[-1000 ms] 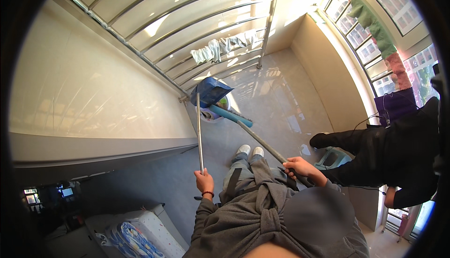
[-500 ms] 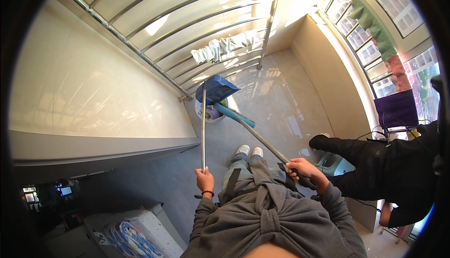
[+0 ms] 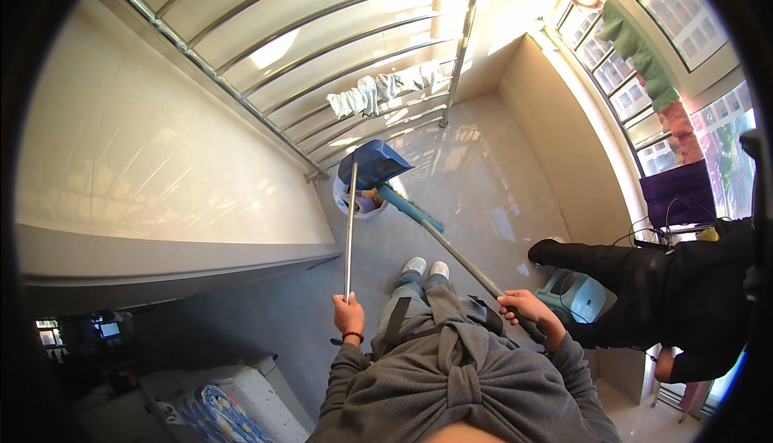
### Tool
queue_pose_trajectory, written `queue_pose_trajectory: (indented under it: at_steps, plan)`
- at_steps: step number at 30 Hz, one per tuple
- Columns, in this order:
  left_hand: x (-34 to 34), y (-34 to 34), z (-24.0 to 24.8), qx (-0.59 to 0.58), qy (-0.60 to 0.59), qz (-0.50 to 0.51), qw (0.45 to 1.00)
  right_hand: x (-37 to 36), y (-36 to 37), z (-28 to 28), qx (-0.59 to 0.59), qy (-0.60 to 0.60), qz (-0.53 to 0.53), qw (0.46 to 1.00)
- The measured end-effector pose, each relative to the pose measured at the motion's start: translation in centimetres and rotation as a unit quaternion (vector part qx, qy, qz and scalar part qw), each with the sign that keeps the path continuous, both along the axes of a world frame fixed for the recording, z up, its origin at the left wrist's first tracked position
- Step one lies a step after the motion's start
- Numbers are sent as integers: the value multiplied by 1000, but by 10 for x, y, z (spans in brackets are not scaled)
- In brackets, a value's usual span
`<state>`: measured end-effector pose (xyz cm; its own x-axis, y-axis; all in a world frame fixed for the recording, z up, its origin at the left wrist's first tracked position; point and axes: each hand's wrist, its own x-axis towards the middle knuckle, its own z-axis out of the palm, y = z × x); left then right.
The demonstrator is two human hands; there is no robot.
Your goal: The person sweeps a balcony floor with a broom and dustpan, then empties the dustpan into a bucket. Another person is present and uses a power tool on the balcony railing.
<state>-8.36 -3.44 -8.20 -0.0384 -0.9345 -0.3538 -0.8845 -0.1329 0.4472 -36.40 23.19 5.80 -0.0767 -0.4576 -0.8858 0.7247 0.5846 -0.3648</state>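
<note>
My left hand (image 3: 349,316) is closed round the metal handle of a dustpan (image 3: 373,163), whose blue pan hangs over a white trash bin (image 3: 367,207). Gripped in my right hand (image 3: 525,309) is a broom (image 3: 465,258) with a grey handle and a blue head. That head lies slantwise beside the pan's lower edge, its left end close to the bin. Part of the bin's rim is hidden by the pan. Inside it a purple item and other bits of rubbish show.
A metal rack (image 3: 294,80) with pale cloths (image 3: 385,90) stands at the far wall. On the right, a person in black clothes (image 3: 676,290) is beside a light-blue stool (image 3: 573,295). Towels (image 3: 644,56) hang by the window. Bedding (image 3: 221,417) lies at lower left.
The broom head has shifted slightly right and down, away from the pan, uncovering more of the bin's contents. My right hand has moved slightly to the right. The dustpan has dropped a little.
</note>
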Motion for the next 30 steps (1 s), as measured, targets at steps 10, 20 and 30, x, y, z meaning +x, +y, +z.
queue_pose_trajectory:
  at_steps: [10, 20, 30]
  plan:
    - [0, -3, -16, -7, -27, -7, 1000, 10, 40, -36, 20, -25, -97, 995]
    - [7, 3, -5, -37, -20, -30, 999, 20, 93, -166, 83, -133, -280, 947]
    - [-5, 1, -5, -62, -32, -33, 997, 45, 104, -220, 50, -226, -406, 884]
